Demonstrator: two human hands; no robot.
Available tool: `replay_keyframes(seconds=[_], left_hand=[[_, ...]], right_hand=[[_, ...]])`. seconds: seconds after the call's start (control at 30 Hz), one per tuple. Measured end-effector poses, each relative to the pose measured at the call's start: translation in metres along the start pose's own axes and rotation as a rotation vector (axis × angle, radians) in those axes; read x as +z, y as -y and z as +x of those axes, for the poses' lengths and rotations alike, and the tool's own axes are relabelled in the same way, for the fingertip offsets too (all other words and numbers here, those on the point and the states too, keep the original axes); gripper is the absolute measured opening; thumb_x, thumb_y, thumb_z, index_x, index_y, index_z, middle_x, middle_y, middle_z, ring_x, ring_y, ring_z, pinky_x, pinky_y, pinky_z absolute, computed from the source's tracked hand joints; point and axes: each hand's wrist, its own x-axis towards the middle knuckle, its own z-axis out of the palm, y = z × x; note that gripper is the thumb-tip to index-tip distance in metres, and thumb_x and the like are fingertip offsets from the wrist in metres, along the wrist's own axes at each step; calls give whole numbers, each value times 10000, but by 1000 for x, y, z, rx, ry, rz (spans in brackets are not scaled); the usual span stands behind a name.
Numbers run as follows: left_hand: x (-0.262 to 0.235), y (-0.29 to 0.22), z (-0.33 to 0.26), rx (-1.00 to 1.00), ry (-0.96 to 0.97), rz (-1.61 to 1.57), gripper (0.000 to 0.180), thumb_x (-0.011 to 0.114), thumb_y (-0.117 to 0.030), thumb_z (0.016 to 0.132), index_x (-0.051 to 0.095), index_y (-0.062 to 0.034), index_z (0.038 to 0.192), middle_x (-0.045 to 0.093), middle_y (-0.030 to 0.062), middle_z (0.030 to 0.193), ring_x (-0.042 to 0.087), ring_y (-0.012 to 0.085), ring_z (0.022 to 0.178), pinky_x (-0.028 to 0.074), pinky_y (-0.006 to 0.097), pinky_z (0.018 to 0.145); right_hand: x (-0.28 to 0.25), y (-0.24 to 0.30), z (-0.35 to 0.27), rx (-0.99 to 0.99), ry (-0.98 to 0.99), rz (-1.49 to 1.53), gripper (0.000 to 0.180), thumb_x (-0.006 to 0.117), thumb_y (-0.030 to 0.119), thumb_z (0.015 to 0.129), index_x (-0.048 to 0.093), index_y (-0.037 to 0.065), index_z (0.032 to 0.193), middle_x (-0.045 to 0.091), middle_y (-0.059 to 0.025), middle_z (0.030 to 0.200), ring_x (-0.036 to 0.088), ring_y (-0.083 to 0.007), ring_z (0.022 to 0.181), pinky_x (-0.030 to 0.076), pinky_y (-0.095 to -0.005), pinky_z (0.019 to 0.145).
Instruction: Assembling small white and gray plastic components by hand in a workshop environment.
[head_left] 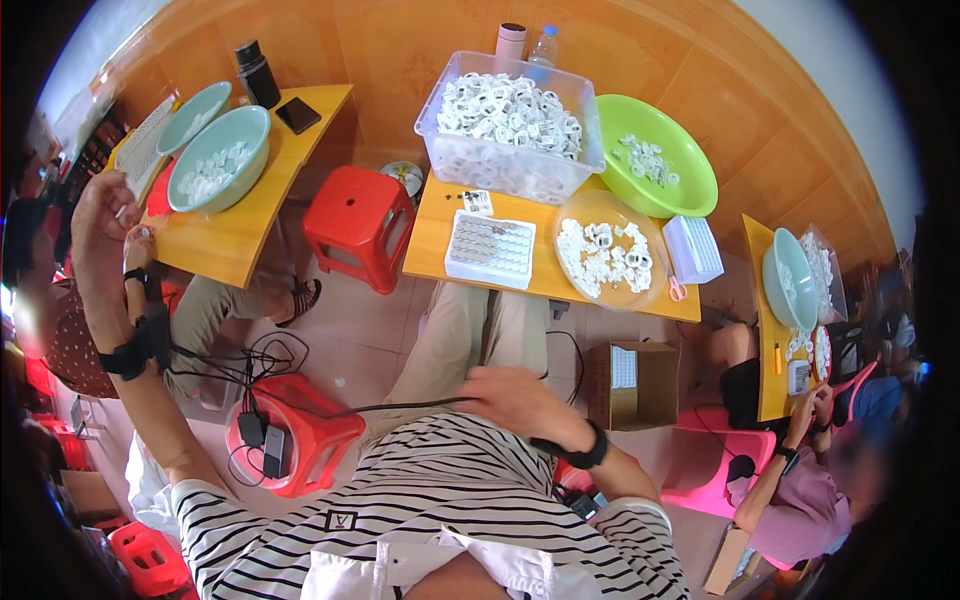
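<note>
My left hand (103,208) is raised at the far left, beside a neighbour's hand (137,243) at the left table. Its fingers are loosely bent and apart, with nothing visible in them. Over my lap, my right hand (518,402) is closed on a black cable (400,406), which runs left toward a red stool. Black bands circle both my wrists. Ahead on my table stand a clear tub of white plastic rings (508,118), a white tray of round parts (490,249), a round dish of white pieces (603,292) and pink-handled scissors (677,291).
A green basin (657,155) and a white slotted block (693,249) stand on my table's right side. One red stool (358,225) is left of it; another (330,435) carries power banks and cables. An open carton (633,386) sits on the floor. Co-workers flank me.
</note>
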Motion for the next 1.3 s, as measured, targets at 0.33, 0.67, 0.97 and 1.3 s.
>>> replay_keyframes(seconds=[0.33, 0.67, 0.97, 1.3], left_hand=[[139, 28, -5, -90, 379, 472, 108, 577, -58, 804, 618, 7, 881, 544, 27, 761, 543, 100, 701, 438, 222, 651], [214, 179, -71, -412, 377, 278, 102, 595, -33, 789, 639, 9, 871, 607, 23, 758, 555, 71, 679, 451, 215, 615], [298, 207, -104, -650, 411, -135, 142, 567, -71, 851, 626, 23, 939, 628, 37, 801, 581, 82, 730, 488, 223, 687], [306, 213, -93, -665, 377, -151, 143, 560, -63, 856, 625, 29, 943, 621, 42, 776, 568, 78, 714, 473, 217, 675]], right_hand=[[104, 58, 150, -282, 149, 175, 248, 548, 242, 815, 572, 20, 923, 593, -153, 908, 566, -340, 840, 442, -442, 731], [133, -56, 94, -65, -126, 334, 308, 557, 150, 795, 567, -17, 1054, 621, -166, 896, 587, -346, 824, 468, -382, 772], [-23, -102, -37, 548, -721, 670, 170, 566, 84, 837, 628, 1, 971, 568, 20, 690, 493, -53, 612, 421, -201, 570], [-87, -183, -48, 679, -961, 158, 191, 580, 76, 817, 600, -17, 983, 603, -90, 741, 565, -148, 631, 459, -276, 593]])
